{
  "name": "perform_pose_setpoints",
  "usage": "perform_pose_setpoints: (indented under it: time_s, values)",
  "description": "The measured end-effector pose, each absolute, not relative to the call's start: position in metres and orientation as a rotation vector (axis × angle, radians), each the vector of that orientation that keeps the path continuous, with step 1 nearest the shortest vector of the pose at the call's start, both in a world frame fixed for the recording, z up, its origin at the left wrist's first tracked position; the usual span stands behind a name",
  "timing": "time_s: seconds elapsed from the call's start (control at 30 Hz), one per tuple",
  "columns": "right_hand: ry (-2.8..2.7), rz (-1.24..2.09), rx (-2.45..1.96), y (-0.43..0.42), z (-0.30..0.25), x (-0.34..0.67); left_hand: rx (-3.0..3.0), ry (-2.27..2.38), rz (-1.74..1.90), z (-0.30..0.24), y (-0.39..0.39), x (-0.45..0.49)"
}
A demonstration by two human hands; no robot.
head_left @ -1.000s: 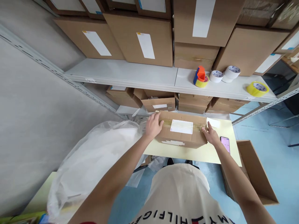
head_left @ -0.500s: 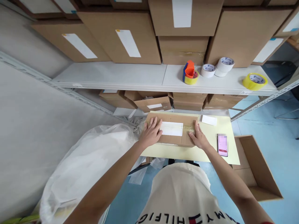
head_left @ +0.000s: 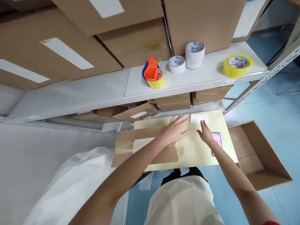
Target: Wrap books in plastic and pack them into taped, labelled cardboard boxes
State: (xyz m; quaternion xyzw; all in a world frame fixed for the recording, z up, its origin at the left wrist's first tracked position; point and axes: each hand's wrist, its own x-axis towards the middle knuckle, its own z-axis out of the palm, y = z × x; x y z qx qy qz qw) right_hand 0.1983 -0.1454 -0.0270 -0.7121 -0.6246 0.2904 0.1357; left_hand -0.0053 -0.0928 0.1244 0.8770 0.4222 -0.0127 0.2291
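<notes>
A taped cardboard box (head_left: pixel 126 134) with a white label (head_left: pixel 142 143) lies at the left of the pale yellow tabletop (head_left: pixel 199 156). Above its right end, my left hand (head_left: pixel 175 129) is open, fingers stretched toward a small white stack of paper or labels (head_left: pixel 198 118). My forearm covers part of the box. Whether the left hand touches anything cannot be made out. My right hand (head_left: pixel 206 134) is open and holds nothing, just below the white stack. Beside it lies a phone (head_left: pixel 217 139) with a pink screen, partly behind my wrist.
On the shelf (head_left: pixel 138 82) stand an orange tape dispenser (head_left: pixel 152 70), white tape rolls (head_left: pixel 177 65) and a yellow tape roll (head_left: pixel 237 65). Large cartons (head_left: pixel 136 43) rise behind them. An open carton (head_left: pixel 264 156) sits right of the table; white plastic sheeting (head_left: pixel 77 184) lies at left.
The box has shifted left on the table and both hands have come off its ends. My left hand has moved right, toward the white stack. The view has turned to the right.
</notes>
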Motion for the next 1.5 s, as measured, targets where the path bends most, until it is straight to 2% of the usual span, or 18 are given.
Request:
perform_pose_setpoints:
  time_s: [0.2, 0.37, 0.6, 1.13, 1.5]
  values:
    - [-2.117, 0.803, -2.145, -0.083, -0.063, 0.214, 2.198, 1.248, -0.494, 0.080, -0.024, 0.051]
    - [-2.217, 0.805, -2.163, -0.051, -0.086, 0.211, 2.025, 1.373, -0.626, 0.040, 0.000, 0.050]
    - [-2.327, 0.874, -2.106, -0.064, -0.091, 0.214, 1.781, 1.314, -0.474, 0.026, 0.007, 0.033]
    - [-2.675, 0.870, -2.130, -0.050, -0.053, 0.219, 1.762, 1.290, -0.491, 0.025, 0.016, 0.029]
    - [-2.781, 0.788, -2.051, -0.048, -0.060, 0.226, 1.763, 1.294, -0.492, 0.027, 0.015, 0.029]
